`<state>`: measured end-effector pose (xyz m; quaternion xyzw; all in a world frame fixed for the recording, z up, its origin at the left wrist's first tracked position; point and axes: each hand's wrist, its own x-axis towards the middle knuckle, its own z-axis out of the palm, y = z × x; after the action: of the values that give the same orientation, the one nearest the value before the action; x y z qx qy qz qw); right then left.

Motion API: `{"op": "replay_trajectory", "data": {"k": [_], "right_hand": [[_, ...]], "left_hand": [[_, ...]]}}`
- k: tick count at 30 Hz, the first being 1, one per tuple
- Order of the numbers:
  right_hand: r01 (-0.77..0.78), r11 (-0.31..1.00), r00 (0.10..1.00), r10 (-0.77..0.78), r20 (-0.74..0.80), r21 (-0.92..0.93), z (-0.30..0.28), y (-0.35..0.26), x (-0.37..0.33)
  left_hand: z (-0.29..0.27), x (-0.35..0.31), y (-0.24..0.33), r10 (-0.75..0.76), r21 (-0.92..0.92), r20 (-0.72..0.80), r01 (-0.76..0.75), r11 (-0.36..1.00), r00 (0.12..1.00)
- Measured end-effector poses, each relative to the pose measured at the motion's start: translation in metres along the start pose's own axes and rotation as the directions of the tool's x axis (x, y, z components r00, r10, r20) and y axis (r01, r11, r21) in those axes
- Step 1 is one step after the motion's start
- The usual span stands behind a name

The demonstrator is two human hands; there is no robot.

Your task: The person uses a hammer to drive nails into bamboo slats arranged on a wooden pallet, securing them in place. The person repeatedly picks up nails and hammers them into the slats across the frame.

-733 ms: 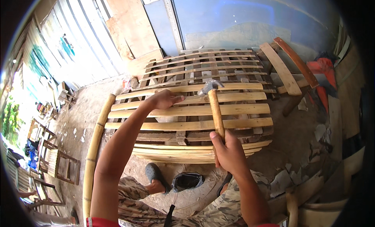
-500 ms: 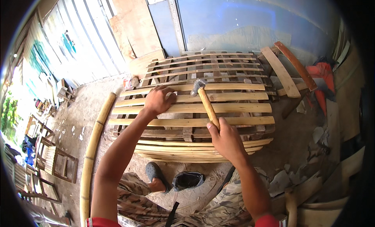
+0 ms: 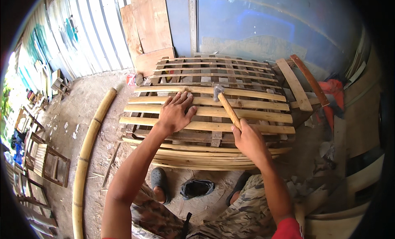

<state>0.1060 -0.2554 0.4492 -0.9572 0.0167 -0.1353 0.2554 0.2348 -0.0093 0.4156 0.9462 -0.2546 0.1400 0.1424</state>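
Pale bamboo slats lie side by side across a dark wooden slatted frame in front of me. My left hand rests on several of these slats, palm down with the fingers stretched out. To its right, my right hand is wrapped around the wooden handle of a hammer. The grey hammer head points away from me and is over the farther slats; whether it touches them I cannot tell. More bamboo strips are gathered along the frame's near side.
A long bamboo pole lies on the floor at left, with wooden chairs beyond it. A black bag-like container sits between my feet. Loose boards lean at the right. Behind the frame stands a blue wall.
My left hand has flattened and spread its fingers over the slats, where it was more curled before. The hammer stays in my right hand, low over the slats. The view has shifted slightly.
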Motion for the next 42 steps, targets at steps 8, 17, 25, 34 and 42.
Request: {"op": "replay_trajectory", "data": {"k": [8,17,25,34,42], "right_hand": [[0.04,0.996,0.999,-0.042,-0.027,-0.083,-0.01,-0.012,-0.001],[-0.043,0.983,0.998,0.051,-0.042,0.176,0.023,0.022,-0.045],[0.198,0.933,0.98,-0.177,-0.095,0.3,0.057,0.056,-0.093],[0.134,0.931,0.991,-0.134,-0.023,0.339,0.09,0.072,-0.112],[-0.011,0.89,1.0,-0.002,0.027,0.455,0.125,0.079,-0.122]], "left_hand": [[-0.003,-0.001,0.001,-0.063,0.019,0.05,0.062,0.998,0.997],[0.017,-0.037,0.002,-0.134,-0.016,-0.477,0.144,0.989,0.869],[0.085,-0.135,0.007,-0.282,-0.132,-0.628,0.257,0.957,0.726],[0.211,-0.22,0.02,-0.506,-0.37,-0.515,0.353,0.859,0.692],[0.326,-0.304,0.051,-0.638,-0.443,0.37,0.732,0.518,0.675]]}}
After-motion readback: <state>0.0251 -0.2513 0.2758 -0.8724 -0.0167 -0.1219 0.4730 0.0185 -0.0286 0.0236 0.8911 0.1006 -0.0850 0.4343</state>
